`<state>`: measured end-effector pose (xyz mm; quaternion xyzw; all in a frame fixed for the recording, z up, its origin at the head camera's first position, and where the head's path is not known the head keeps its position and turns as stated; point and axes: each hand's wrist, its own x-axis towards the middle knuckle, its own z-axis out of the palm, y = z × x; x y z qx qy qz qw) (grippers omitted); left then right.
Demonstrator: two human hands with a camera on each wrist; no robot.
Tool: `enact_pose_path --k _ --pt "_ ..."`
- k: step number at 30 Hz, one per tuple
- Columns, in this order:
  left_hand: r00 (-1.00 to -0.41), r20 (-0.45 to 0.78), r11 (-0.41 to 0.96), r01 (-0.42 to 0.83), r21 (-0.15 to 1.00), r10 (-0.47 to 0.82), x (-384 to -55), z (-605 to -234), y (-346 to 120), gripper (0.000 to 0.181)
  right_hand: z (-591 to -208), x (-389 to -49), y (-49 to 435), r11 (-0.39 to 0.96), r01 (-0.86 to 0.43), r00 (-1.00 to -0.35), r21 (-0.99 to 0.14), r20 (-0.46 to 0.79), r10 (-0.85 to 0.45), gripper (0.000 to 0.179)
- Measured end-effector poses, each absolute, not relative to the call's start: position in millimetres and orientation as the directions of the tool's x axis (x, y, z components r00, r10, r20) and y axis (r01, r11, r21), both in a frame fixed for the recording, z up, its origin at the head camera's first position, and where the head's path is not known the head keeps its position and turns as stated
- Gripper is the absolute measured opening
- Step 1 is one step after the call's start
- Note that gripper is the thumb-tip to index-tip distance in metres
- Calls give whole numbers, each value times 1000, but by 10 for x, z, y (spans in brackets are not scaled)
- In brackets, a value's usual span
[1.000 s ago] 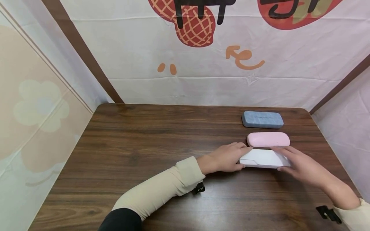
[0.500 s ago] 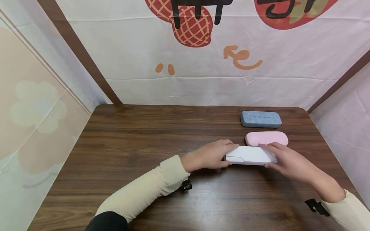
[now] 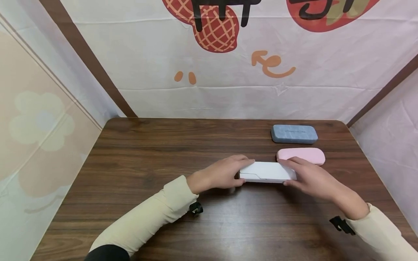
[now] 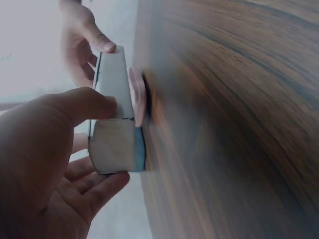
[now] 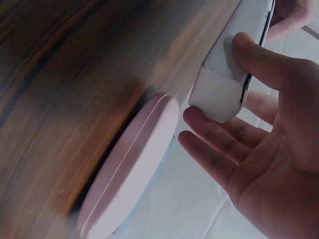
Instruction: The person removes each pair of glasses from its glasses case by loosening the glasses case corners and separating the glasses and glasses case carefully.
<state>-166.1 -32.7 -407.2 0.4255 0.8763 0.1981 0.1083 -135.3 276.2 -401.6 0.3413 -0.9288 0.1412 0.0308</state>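
A white oblong case (image 3: pixel 266 171) with a stepped seam along its lid is held level between both hands. My left hand (image 3: pixel 220 173) grips its left end, thumb on the near side and fingers at the far side. At the other end my right hand (image 3: pixel 313 178) grips it the same way. In the left wrist view the thumb presses the white case's side (image 4: pixel 112 84). The right wrist view shows the case (image 5: pixel 219 74) above the table, with a pink glasses case (image 5: pixel 129 174) standing lower beside it. The right fingers overlap the pink case in the head view.
Behind the pink glasses case (image 3: pixel 308 154) lies a blue glasses case (image 3: pixel 294 134) near the back edge. The brown wooden table (image 3: pixel 156 152) reaches back to a printed white cloth (image 3: pixel 228 98). Cloth also hangs at both sides.
Both hands have carried the white case to the left, away from in front of the pink case. The pink and blue cases stay where they were; the head view shifts slightly.
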Motion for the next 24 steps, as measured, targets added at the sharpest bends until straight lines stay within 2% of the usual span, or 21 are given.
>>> enact_pose_path --k 9,24 --pt "-627 21 544 692 474 779 -1694 -4118 -555 66 -4032 -1429 2566 718 -648 -759 -252 142 -635 67" --pt "-664 25 556 645 524 747 -1747 -4160 -948 65 -4112 -1572 2215 718 -648 -755 -253 92 -649 69"
